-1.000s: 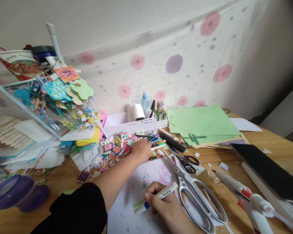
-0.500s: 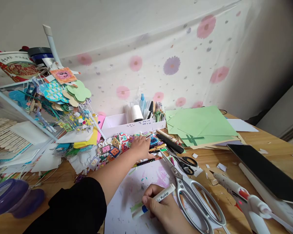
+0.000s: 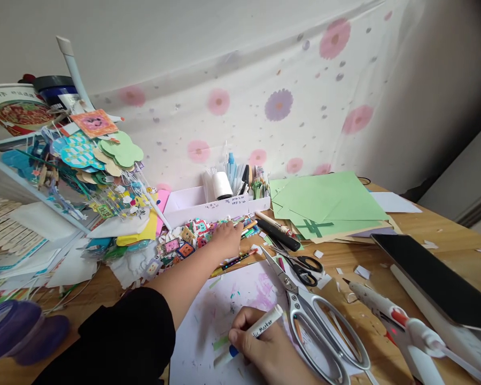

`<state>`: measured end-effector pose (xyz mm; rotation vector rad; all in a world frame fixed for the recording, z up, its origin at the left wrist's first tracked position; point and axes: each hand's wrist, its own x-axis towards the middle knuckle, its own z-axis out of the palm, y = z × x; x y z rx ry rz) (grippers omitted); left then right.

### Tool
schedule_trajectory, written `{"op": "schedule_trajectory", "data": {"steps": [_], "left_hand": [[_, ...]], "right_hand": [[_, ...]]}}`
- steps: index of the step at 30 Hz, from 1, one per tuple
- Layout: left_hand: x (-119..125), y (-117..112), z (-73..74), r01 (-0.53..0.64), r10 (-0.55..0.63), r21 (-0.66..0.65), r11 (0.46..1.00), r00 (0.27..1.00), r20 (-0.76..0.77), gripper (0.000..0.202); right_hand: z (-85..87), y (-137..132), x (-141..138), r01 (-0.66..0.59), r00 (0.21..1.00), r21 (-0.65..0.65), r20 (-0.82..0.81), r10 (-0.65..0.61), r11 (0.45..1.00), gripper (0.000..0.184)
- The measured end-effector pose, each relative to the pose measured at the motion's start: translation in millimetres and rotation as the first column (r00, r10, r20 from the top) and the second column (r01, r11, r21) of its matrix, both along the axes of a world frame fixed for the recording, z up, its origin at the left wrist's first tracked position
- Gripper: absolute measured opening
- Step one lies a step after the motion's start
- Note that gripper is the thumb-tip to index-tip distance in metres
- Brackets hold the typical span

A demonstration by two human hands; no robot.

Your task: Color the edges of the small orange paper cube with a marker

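Note:
My left hand (image 3: 226, 239) reaches across the table into a pile of coloured pens and pencils (image 3: 246, 227), fingers curled over them beside a heap of small patterned paper squares (image 3: 180, 246). What it grips I cannot make out. My right hand (image 3: 260, 347) is closed round a white acrylic marker (image 3: 260, 327) with a blue band. It rests on a white sheet (image 3: 224, 310) smeared with pink and dotted with coloured bits.
Large silver scissors (image 3: 320, 331) lie right of the marker, small black scissors (image 3: 304, 264) behind them. A white glue gun (image 3: 396, 321), a dark tablet (image 3: 433, 278), green paper sheets (image 3: 328, 203), a white supply box (image 3: 220, 200), a rack of paper cut-outs (image 3: 96, 160) and a purple lid (image 3: 16, 331) surround.
My left hand has drawn back slightly to the left over the pens, and some pencils have shifted. The right hand with the marker slid a little down and left on the sheet.

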<state>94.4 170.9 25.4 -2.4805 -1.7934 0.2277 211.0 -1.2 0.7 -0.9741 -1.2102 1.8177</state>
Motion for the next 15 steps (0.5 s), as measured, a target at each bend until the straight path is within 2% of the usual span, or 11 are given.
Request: {"op": "schedule_trajectory", "data": {"steps": [5, 9, 12, 15], "left_hand": [[6.1, 14.3, 0.7, -0.103, 0.105, -0.038, 0.994, 0.994, 0.039, 0.055], [13.0, 21.8, -1.8, -0.181, 0.188, -0.069, 0.981, 0.974, 0.128, 0.037], [13.0, 22.8, -3.4, -0.197, 0.208, -0.07, 0.978, 0.945, 0.253, 0.032], [6.1, 25.9, 2.2, -0.192, 0.193, -0.046, 0.98, 0.878, 0.438, 0.038]], "right_hand": [[0.5, 0.3, -0.2, -0.014, 1.0, 0.01, 0.013, 0.014, 1.0, 0.036], [0.8, 1.8, -0.3, -0.009, 1.0, 0.026, 0.012, 0.009, 1.0, 0.034], [2.1, 3.3, 0.2, -0.026, 1.0, 0.038, 0.016, 0.026, 0.999, 0.036], [5.7, 3.9, 2.0, -0.065, 0.998, 0.038, 0.025, 0.064, 0.997, 0.034]]}}
